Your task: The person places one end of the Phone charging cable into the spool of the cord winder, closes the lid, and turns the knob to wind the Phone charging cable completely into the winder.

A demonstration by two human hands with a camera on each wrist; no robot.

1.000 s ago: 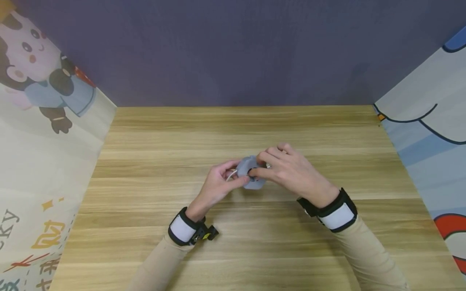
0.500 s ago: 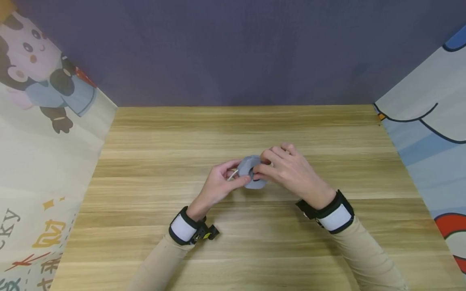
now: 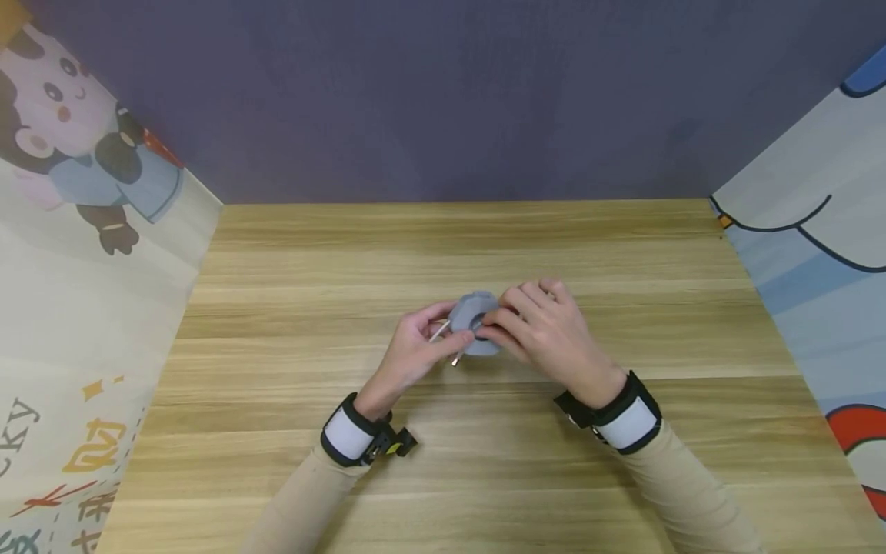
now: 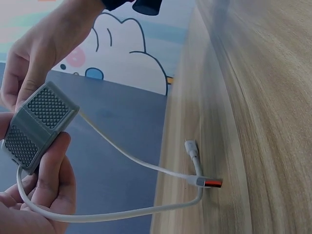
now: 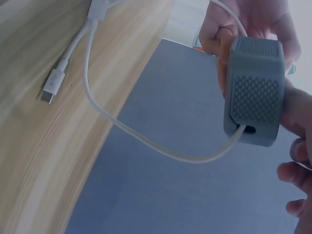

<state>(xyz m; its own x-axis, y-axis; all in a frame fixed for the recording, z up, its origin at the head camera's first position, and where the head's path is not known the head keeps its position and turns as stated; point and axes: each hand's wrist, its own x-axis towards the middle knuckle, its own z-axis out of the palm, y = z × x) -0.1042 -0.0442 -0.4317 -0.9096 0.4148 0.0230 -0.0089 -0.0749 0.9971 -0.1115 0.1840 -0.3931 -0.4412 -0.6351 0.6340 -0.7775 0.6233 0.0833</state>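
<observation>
You've got the grey cable reel (image 3: 476,332) held just above the middle of the table (image 3: 277,292), left hand (image 3: 412,355) pinching its edge and right hand (image 3: 547,331) gripping the other side, likely so the white cable (image 4: 136,163) can feed out of the slot. Cable hangs in a loop, both plugs (image 5: 52,87) resting on the table. Versus a second ago: right hand has slid nearer and left, and a plug end now shows below the reel.

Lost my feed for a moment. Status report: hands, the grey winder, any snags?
Left hand and right hand both grip the grey cable winder. White cable hangs out in loops, both plugs resting on the table. No snags visible.
</observation>
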